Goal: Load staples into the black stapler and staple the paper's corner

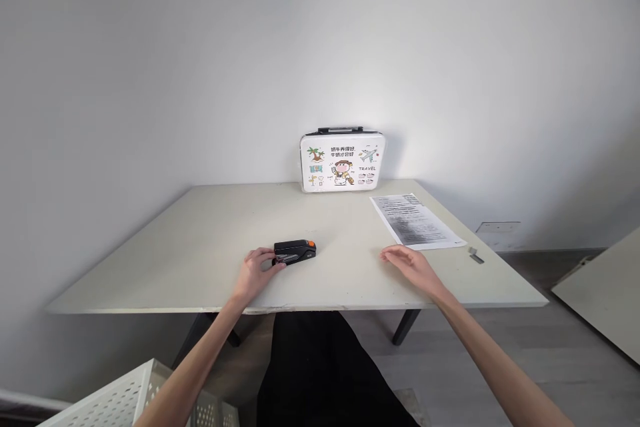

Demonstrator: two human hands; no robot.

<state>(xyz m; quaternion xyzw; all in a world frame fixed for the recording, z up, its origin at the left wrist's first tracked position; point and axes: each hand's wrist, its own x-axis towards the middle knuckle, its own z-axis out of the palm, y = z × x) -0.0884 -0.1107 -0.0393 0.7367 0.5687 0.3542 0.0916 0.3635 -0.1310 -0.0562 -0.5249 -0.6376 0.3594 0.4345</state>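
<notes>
A black stapler [295, 251] with an orange patch at its right end lies on the white table, left of the middle. My left hand [257, 271] is closed on its left end, the thumb at the near side and the fingers at the far side. My right hand [410, 268] rests low over the table's right half, fingers loosely stretched out and holding nothing. Just beyond it lies a printed sheet of paper [417, 221]. Two small grey pieces, apparently staple strips [477, 257], are to the right of the sheet's near corner.
A white carry case [343, 163] with cartoon prints stands upright against the wall at the back of the table [240, 213]. Below left is a white perforated basket [110, 400]. A pale panel [605, 293] stands off to the right, with a wall plate [499, 227] nearby.
</notes>
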